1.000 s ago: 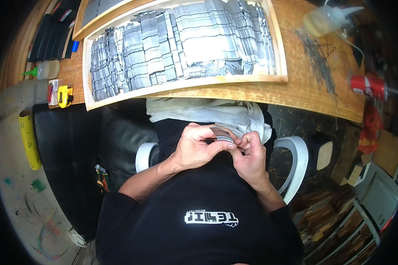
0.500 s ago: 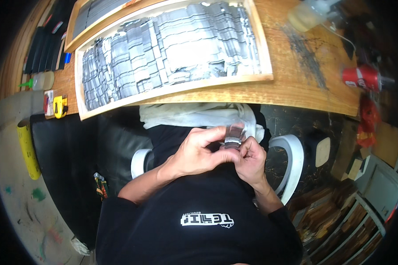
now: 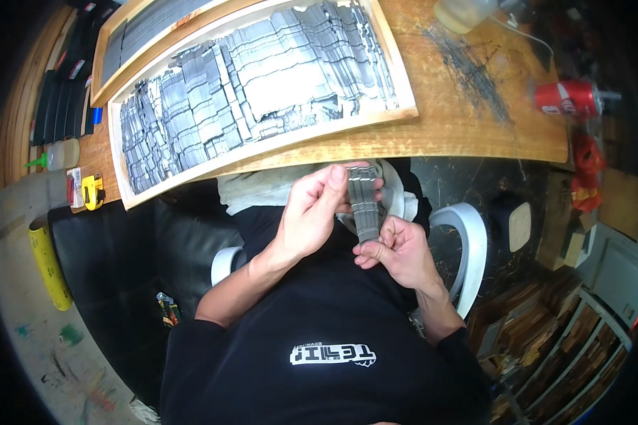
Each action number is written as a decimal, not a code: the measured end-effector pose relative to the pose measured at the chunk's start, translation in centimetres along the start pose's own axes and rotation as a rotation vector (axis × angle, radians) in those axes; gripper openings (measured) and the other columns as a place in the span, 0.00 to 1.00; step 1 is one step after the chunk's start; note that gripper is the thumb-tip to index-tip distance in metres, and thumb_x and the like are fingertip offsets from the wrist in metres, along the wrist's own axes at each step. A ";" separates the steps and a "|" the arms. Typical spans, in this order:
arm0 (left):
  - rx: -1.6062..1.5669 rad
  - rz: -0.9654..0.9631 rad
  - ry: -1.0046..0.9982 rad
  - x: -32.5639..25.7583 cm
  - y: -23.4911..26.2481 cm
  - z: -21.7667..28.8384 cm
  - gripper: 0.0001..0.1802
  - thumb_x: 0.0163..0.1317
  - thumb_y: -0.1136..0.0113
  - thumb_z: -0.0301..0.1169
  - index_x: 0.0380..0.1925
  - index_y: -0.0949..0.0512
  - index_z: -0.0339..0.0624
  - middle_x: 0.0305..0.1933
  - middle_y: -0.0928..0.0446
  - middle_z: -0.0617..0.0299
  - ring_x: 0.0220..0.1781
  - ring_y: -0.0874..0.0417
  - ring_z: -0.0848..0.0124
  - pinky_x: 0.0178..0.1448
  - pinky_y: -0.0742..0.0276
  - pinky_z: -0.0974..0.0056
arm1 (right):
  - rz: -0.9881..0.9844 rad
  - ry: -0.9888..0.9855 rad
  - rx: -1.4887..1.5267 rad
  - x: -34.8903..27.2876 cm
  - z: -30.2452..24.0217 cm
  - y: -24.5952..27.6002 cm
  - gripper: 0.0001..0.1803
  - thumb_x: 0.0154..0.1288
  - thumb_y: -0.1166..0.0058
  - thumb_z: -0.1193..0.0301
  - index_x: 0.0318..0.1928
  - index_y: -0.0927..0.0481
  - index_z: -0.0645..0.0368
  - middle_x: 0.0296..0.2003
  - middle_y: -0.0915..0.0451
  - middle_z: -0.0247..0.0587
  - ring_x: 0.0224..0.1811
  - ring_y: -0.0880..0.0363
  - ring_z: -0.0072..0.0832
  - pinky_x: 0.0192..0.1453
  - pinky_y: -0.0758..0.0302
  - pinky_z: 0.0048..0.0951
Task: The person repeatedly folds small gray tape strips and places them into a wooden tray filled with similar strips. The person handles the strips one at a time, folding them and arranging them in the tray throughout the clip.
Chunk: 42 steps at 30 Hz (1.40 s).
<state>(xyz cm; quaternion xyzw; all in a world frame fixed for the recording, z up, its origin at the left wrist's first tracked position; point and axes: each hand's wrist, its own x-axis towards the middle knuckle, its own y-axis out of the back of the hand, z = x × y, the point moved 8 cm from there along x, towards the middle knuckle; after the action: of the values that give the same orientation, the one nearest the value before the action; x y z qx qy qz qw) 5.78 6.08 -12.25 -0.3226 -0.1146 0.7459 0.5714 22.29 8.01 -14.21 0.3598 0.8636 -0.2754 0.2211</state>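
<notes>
Standing almost upright in front of the person's chest, the grey metal strip (image 3: 365, 205) is a narrow, flat piece with small steps or notches along its length. It looks thin, stiff and light, probably with sharp edges, so I judge it is better to take it by its two ends or its flat faces and not to press hard on the edges; it may bend if it is forced in the middle.

The left hand (image 3: 310, 209) is closed on the upper part of the strip, with the fingers pressed together on its left side near the top. The right hand (image 3: 397, 248) pinches the lower end between thumb and fingers, also closed.

Behind the strip, a pale cloth (image 3: 262, 190) lies on the lap. Beyond it, the wooden table (image 3: 468, 131) carries a shallow wooden tray (image 3: 262, 152) full of many similar grey strips in rows. To the right of the strip and further away, a red can (image 3: 566, 98) lies on the table. To the right of the strip, a white chair armrest (image 3: 475, 248) shows.
</notes>
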 end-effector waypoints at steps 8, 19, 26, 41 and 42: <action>0.181 0.070 -0.023 -0.4 -0.3 0.8 0.15 0.78 0.39 0.31 0.54 0.18 0.30 0.48 0.11 0.43 0.48 0.07 0.58 0.51 0.10 0.60 | 0.036 -0.124 -0.005 -1.8 0.9 -1.3 0.17 0.72 0.37 0.83 0.32 0.33 0.57 0.32 0.15 0.45 0.39 0.08 0.32 0.39 0.08 0.30; 0.033 -0.022 0.361 0.1 1.9 -0.7 0.13 0.73 0.32 0.28 0.53 0.16 0.34 0.48 0.11 0.48 0.46 0.07 0.60 0.48 0.07 0.56 | -0.021 -0.057 0.166 -0.6 0.7 -3.8 0.17 0.72 0.36 0.80 0.34 0.34 0.56 0.38 0.11 0.59 0.35 0.07 0.36 0.36 0.09 0.31; 0.063 -0.080 0.403 0.4 2.3 -0.5 0.12 0.72 0.32 0.30 0.51 0.15 0.34 0.47 0.10 0.49 0.45 0.07 0.63 0.44 0.08 0.60 | -0.022 -0.042 0.140 -0.5 0.1 -4.4 0.19 0.71 0.34 0.80 0.35 0.35 0.56 0.40 0.13 0.51 0.39 0.08 0.31 0.39 0.09 0.29; 0.286 -0.179 0.059 -3.9 0.6 5.9 0.08 0.76 0.38 0.23 0.47 0.13 0.30 0.40 0.12 0.59 0.44 0.13 0.77 0.51 0.16 0.70 | -0.122 0.477 -0.433 4.1 -12.3 -8.9 0.04 0.71 0.33 0.78 0.40 0.11 0.68 0.32 0.19 0.35 0.26 0.20 0.15 0.23 0.25 0.18; 0.292 -0.150 0.014 -4.3 1.0 6.3 0.07 0.76 0.38 0.22 0.47 0.14 0.30 0.40 0.12 0.59 0.44 0.13 0.77 0.52 0.16 0.70 | -0.136 0.589 -0.524 4.0 -12.8 -9.9 0.04 0.68 0.32 0.79 0.41 0.12 0.68 0.32 0.19 0.35 0.26 0.20 0.15 0.24 0.24 0.18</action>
<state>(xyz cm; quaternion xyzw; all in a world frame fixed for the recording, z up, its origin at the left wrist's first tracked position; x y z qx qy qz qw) 1.74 2.96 -6.49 -0.2319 -0.0247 0.7075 0.6671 10.02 12.33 -3.84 0.2967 0.9529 0.0548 0.0295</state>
